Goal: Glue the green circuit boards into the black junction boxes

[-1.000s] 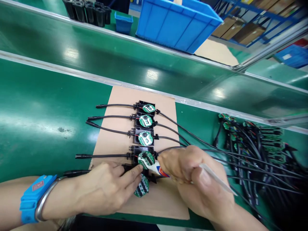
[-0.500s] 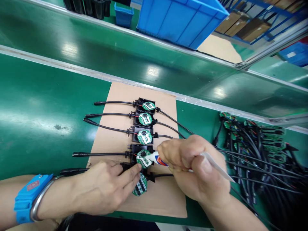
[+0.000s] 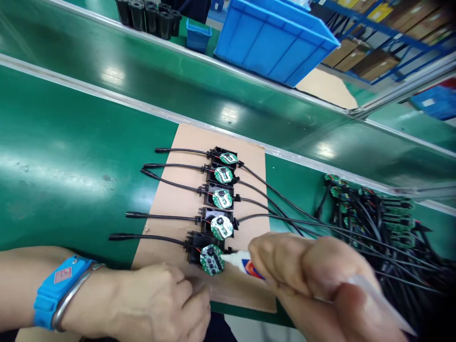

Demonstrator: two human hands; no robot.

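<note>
Green bench (image 3: 71, 156), cardboard sheet (image 3: 167, 204) on it, cable pile (image 3: 377, 223) at right

1. Five round green circuit boards (image 3: 228, 158) (image 3: 223, 175) (image 3: 223, 198) (image 3: 221, 227) (image 3: 211, 260).
2. Five black housings (image 3: 194, 247), one under each board.
3. One cardboard sheet (image 3: 167, 199).
4. One glue tube (image 3: 242, 262).
5. Two blue bins, one large (image 3: 270, 40), one small (image 3: 198, 35).
6. Two hands: left hand (image 3: 167, 304), right hand (image 3: 313, 275).
7. One blue wrist strap (image 3: 59, 285).

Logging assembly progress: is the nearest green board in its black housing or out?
In, apparently: the green board lies over its black housing, not on the cardboard; full seating unclear.
</note>
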